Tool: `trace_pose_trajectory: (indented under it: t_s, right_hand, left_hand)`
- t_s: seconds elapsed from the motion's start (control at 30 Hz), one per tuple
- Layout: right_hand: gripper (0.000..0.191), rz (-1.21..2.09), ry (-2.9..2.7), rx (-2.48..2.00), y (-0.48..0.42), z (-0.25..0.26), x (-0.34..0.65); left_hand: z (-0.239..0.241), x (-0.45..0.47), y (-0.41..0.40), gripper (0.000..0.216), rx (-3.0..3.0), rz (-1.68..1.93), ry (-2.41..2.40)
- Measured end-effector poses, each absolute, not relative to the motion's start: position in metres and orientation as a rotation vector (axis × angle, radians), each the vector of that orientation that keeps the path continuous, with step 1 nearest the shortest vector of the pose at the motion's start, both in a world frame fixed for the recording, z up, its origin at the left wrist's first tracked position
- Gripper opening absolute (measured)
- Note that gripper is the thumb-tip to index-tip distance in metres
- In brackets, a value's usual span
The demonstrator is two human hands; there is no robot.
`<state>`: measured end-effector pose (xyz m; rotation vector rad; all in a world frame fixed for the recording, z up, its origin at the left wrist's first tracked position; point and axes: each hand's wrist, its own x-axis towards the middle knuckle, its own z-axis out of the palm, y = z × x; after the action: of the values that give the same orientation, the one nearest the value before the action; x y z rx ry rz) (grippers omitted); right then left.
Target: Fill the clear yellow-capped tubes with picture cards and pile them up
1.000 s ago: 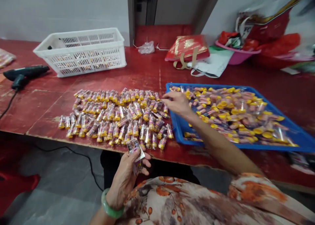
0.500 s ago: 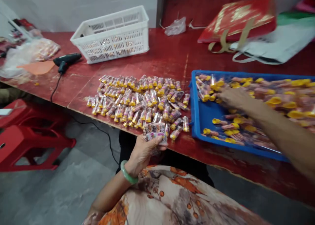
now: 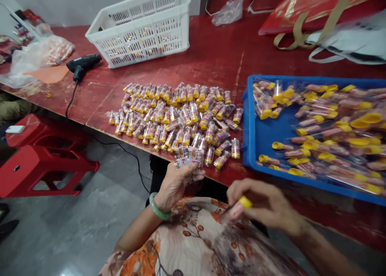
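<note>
My left hand (image 3: 177, 183), with a green bangle (image 3: 159, 207) on its wrist, is closed on a small fan of printed labels (image 3: 188, 158) near the table's front edge. Over my lap, my right hand (image 3: 265, 203) grips a small pinkish tube with a yellow cap (image 3: 241, 207), tilted and a little blurred. Beyond my left hand lies a wide pile of clear-wrapped tubes (image 3: 169, 117) with yellow ends. To the right, a blue tray (image 3: 268, 133) holds many more yellow-capped pink tubes in loose heaps.
A white slatted basket (image 3: 144, 38) stands at the back, with a heat gun (image 3: 83, 66) and its cord to its left. Plastic bags (image 3: 33, 60) lie farther left. A red bag (image 3: 325, 10) sits back right. Red stools (image 3: 45, 169) stand on the floor at left.
My right hand has moved from the blue tray back over my lap, now holding a yellow-capped tube. My left hand still holds the labels. The view has shifted slightly.
</note>
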<state>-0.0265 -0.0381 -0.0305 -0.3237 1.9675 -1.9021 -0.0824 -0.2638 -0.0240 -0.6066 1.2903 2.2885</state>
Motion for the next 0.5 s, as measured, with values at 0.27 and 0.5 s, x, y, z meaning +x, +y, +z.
trace_pose_trajectory:
  t_s: [0.27, 0.5]
  right_hand:
    - [0.011, -1.319, 1.907, -0.946, -0.066, -0.037, -0.029]
    - [0.03, -2.299, 1.645, -0.126, -0.1, -0.028, -0.06]
  left_hand:
    - [-0.025, -0.077, -0.282, 0.034, -0.589, 2.322, 1.282]
    - [-0.026, -0.066, -0.284, 0.037, -0.634, 2.36, 1.275]
